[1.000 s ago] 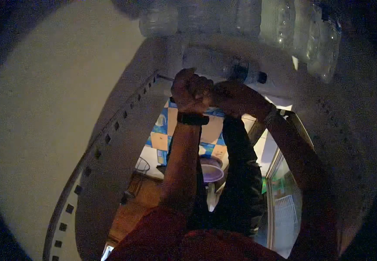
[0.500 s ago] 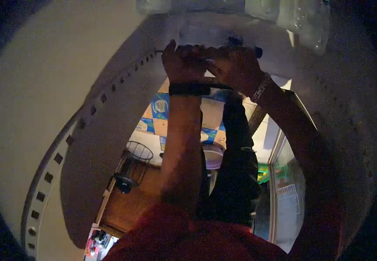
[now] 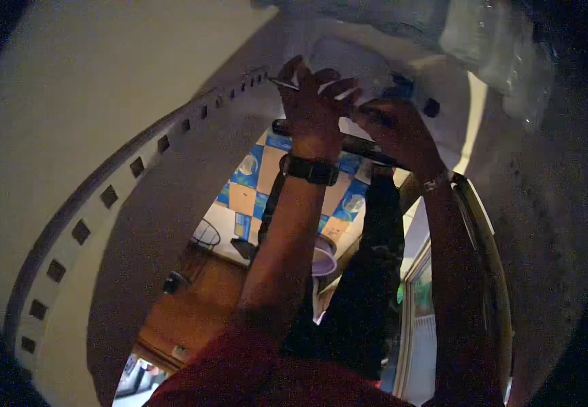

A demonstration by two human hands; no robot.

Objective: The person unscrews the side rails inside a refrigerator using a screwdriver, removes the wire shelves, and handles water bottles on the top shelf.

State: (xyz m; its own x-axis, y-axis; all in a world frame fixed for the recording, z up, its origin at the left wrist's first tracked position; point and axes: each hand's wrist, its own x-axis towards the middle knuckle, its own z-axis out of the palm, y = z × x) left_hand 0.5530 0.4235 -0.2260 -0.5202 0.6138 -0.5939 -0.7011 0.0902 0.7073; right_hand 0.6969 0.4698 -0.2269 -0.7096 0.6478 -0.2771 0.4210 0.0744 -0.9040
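My left hand [image 3: 315, 105], with a dark watch [image 3: 313, 169] on its wrist, is raised in front of me in shadow. Its fingers are bent, and a thin pale sliver [image 3: 285, 83] shows beside them; what it belongs to is too dim to tell. Close by on the right, my right hand [image 3: 402, 132], wearing a bracelet [image 3: 435, 182], has its fingers curled in toward the left one. Whatever it grips is hidden in the dark. Just below both hands runs a dark edge [image 3: 365, 146]. Behind them lies a pale, shadowed surface [image 3: 351, 57].
Translucent plastic items [image 3: 497, 57] are at the upper right. A pale wall [image 3: 138, 74] with a band of small dark squares [image 3: 108, 197] curves along the left. Below are a blue-and-orange patterned floor [image 3: 263, 169], a pale round tub [image 3: 323, 260] and a wire basket [image 3: 205, 233].
The view has shifted and tilted. My left hand now shows its bent fingers higher and more separate from my right hand, which sits lower and farther right. More patterned floor shows beneath.
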